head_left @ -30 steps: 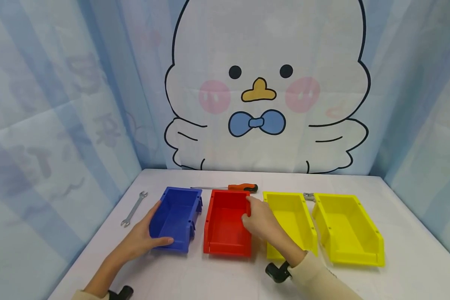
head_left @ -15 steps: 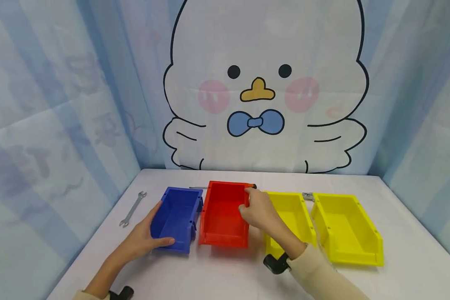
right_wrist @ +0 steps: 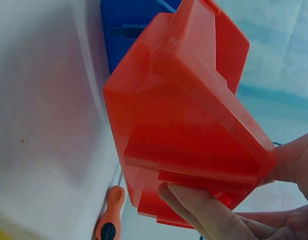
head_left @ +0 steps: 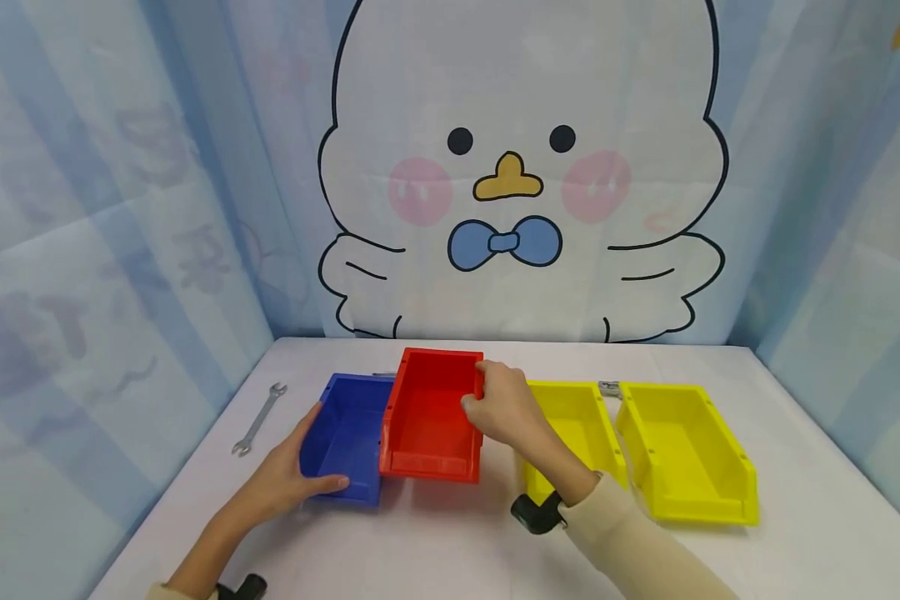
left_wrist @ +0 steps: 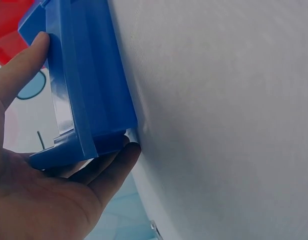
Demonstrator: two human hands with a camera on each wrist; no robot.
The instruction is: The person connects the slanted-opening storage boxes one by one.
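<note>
A blue plastic bin (head_left: 341, 450) stands on the white table, gripped at its left side by my left hand (head_left: 273, 482). The thumb (left_wrist: 24, 67) lies over the bin's front edge while the other fingers reach round the side. With its thumb inside and fingers outside, my right hand (head_left: 504, 408) pinches the right wall of a red bin (head_left: 431, 417). That red bin is raised off the table, its left edge overlapping the blue bin's right side in the head view. In the right wrist view the blue bin (right_wrist: 126, 37) appears beyond the red one.
Two yellow bins (head_left: 570, 425) (head_left: 693, 454) stand to the right. A wrench (head_left: 260, 419) lies left of the blue bin. An orange-handled screwdriver (right_wrist: 111, 215) lies on the table, mostly hidden behind the red bin in the head view. A metal tool end (head_left: 610, 389) shows behind the yellow bins.
My right hand has lifted the red bin and carried it left, towards the blue bin. The screwdriver's handle has become hidden in the head view. The left hand stays on the blue bin.
</note>
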